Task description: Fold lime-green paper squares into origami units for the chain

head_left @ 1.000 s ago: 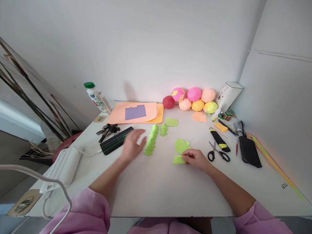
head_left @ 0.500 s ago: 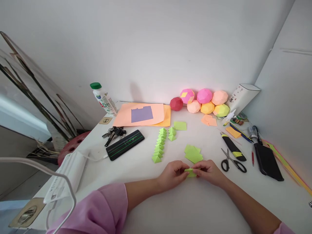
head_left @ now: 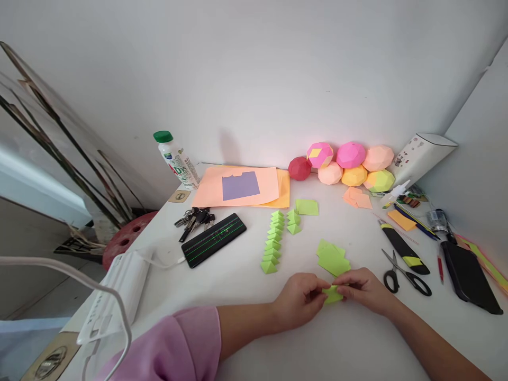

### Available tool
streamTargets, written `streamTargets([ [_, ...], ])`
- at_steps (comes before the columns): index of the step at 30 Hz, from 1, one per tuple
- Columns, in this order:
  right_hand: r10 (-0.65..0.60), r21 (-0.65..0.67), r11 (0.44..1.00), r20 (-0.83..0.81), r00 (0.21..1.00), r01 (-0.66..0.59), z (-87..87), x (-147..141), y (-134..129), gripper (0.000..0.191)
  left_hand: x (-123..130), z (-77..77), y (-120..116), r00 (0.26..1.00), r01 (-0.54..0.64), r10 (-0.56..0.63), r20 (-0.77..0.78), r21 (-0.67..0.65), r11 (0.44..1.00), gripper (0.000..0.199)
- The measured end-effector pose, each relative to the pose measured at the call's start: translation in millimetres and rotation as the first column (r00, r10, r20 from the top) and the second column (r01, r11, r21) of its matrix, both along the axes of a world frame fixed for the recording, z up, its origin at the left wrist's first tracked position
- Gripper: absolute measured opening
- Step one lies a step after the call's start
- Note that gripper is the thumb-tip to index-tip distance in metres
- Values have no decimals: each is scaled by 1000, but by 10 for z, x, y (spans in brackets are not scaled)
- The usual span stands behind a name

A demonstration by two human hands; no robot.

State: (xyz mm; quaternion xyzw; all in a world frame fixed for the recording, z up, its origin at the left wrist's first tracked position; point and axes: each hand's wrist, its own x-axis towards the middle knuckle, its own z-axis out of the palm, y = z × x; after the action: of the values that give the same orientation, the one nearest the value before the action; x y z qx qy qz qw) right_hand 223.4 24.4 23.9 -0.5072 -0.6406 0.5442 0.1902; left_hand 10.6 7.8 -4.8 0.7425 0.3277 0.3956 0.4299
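A small piece of lime-green paper [head_left: 332, 296] is pinched between my two hands near the front of the table. My left hand [head_left: 302, 300] grips its left side with thumb and fingers. On the other side, my right hand [head_left: 365, 290] has thumb and forefinger closed on the paper's right edge. Fingertips cover part of the sheet, so its folds are hard to make out. Just beyond lies a loose pile of green paper squares [head_left: 332, 257]. Folded green pieces stand in a long row [head_left: 273, 244] and a shorter row [head_left: 293, 221], with one flat green square [head_left: 307, 207] behind.
Scissors [head_left: 405, 275], a utility knife [head_left: 405, 246] and a black case [head_left: 470, 276] lie to the right. Faceted paper balls [head_left: 351, 155] are stacked by the wall. Left are a phone [head_left: 214, 239], keys [head_left: 195, 219], a bottle [head_left: 178, 161] and a white power strip [head_left: 117, 293].
The camera view has shifted, so the table's things appear farther right. The green paper between my fingers now tilts, showing more of its face; both hands still hold it.
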Motion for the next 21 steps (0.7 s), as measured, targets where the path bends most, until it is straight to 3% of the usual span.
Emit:
streamTargets([
  [21, 20, 2, 1000, 21, 1000, -20, -12, 32, 14, 30, -11, 24, 7, 1000, 16, -15, -10, 34, 999, 21],
])
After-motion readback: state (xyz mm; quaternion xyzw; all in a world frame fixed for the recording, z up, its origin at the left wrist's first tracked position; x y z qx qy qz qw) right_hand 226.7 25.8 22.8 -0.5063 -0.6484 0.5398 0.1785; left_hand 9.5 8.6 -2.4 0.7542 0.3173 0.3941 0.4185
